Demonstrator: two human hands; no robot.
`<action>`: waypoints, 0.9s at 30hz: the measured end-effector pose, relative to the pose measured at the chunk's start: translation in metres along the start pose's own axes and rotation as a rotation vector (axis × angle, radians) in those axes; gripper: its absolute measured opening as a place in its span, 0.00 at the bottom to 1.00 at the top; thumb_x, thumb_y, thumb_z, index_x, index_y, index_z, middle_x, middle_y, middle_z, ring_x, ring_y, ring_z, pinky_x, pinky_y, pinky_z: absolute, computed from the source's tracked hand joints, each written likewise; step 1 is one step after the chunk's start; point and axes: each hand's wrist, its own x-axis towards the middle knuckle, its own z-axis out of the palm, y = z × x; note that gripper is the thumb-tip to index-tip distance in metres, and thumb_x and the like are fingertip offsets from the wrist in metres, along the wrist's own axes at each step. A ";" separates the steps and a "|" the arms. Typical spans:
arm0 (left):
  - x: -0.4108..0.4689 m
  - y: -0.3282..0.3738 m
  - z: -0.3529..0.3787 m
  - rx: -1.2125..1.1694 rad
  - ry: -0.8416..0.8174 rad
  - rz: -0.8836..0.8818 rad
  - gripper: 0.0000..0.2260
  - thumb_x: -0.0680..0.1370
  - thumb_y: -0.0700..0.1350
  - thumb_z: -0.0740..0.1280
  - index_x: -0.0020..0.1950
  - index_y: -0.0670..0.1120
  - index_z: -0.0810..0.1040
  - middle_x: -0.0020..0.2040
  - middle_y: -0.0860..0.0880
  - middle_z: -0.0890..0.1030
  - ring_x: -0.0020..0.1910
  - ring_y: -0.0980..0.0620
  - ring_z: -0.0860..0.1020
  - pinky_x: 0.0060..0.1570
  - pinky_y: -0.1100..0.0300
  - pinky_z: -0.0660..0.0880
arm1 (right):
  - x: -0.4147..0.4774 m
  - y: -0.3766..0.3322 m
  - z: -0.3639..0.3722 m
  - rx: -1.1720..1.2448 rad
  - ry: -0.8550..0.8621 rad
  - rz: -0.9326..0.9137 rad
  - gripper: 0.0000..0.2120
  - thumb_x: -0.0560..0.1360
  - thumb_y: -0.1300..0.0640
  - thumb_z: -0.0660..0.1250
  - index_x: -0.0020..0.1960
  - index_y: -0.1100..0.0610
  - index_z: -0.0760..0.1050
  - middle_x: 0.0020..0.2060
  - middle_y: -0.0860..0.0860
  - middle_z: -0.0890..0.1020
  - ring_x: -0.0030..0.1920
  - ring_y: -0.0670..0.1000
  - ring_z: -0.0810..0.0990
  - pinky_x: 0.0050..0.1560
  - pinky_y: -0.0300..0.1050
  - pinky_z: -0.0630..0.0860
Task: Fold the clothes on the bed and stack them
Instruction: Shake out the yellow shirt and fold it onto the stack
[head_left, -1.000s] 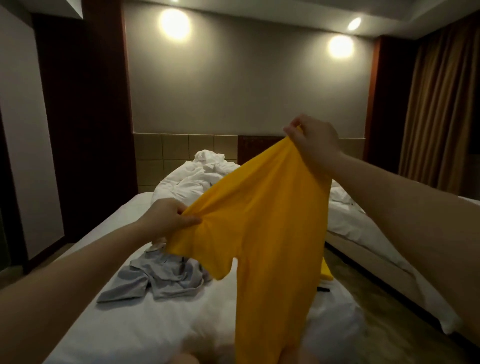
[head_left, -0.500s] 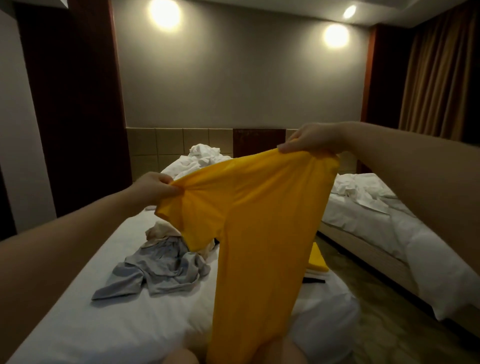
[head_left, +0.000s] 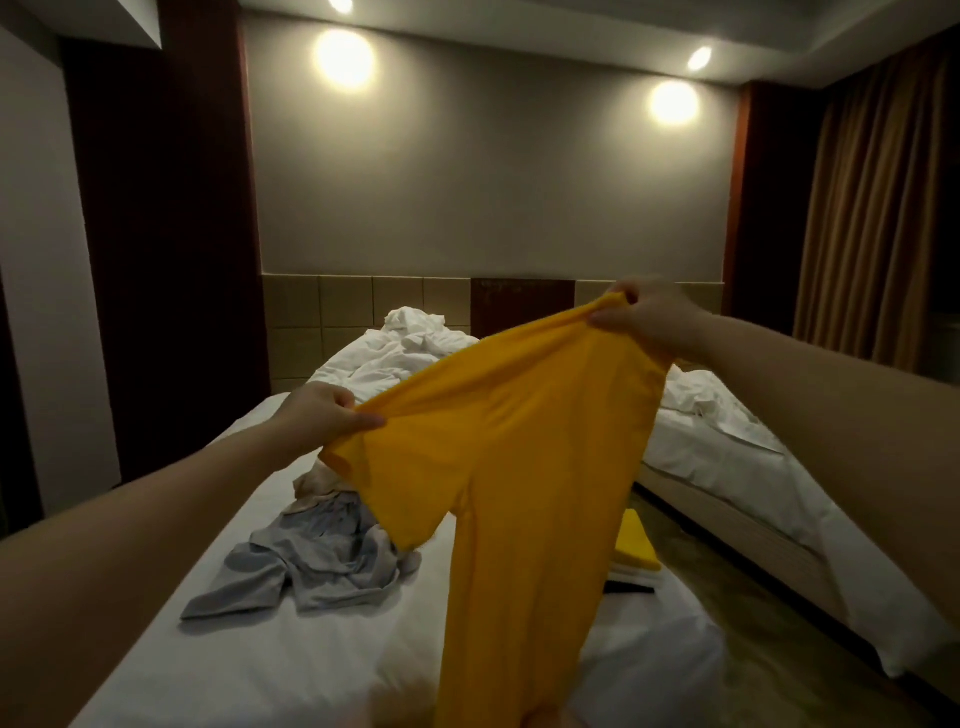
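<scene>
A yellow T-shirt (head_left: 524, 467) hangs in the air over the white bed (head_left: 291, 660). My left hand (head_left: 322, 418) pinches it at the sleeve end, low on the left. My right hand (head_left: 649, 317) grips the upper edge, higher and to the right. The shirt's body drops down out of the frame's bottom. A crumpled grey garment (head_left: 311, 566) lies on the bed under the sleeve, with a beige piece (head_left: 317, 480) behind it. A small stack of folded clothes with a yellow one on top (head_left: 636, 551) sits at the bed's right edge, partly hidden by the shirt.
Rumpled white bedding (head_left: 410, 348) is heaped at the head of the bed. A second bed (head_left: 753, 483) with white sheets stands to the right across a narrow floor gap (head_left: 753, 654). Brown curtains (head_left: 883, 197) hang at the far right.
The camera view has tipped up and shifted. My hands still hold the yellow shirt; the right hand has lowered from its earlier raised position and the shirt is spread wider between them.
</scene>
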 end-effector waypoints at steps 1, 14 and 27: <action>0.001 -0.001 0.001 0.023 0.028 0.005 0.17 0.69 0.54 0.73 0.33 0.45 0.71 0.37 0.43 0.75 0.39 0.46 0.75 0.41 0.54 0.74 | 0.000 -0.001 0.006 0.017 0.097 -0.068 0.11 0.74 0.51 0.68 0.53 0.54 0.73 0.49 0.54 0.75 0.51 0.56 0.75 0.45 0.46 0.73; -0.005 -0.023 0.013 0.227 0.067 -0.078 0.08 0.77 0.38 0.62 0.52 0.50 0.74 0.44 0.45 0.77 0.44 0.44 0.79 0.49 0.50 0.79 | 0.001 -0.001 0.048 -0.166 0.073 -0.189 0.13 0.77 0.54 0.65 0.59 0.57 0.72 0.51 0.53 0.72 0.51 0.53 0.70 0.47 0.45 0.66; 0.064 -0.056 0.023 -0.118 0.045 -0.122 0.04 0.75 0.43 0.68 0.42 0.44 0.81 0.38 0.42 0.82 0.41 0.43 0.81 0.48 0.48 0.79 | 0.084 0.013 0.085 -0.050 0.153 -0.223 0.11 0.78 0.52 0.63 0.59 0.54 0.72 0.50 0.52 0.73 0.50 0.52 0.72 0.46 0.43 0.66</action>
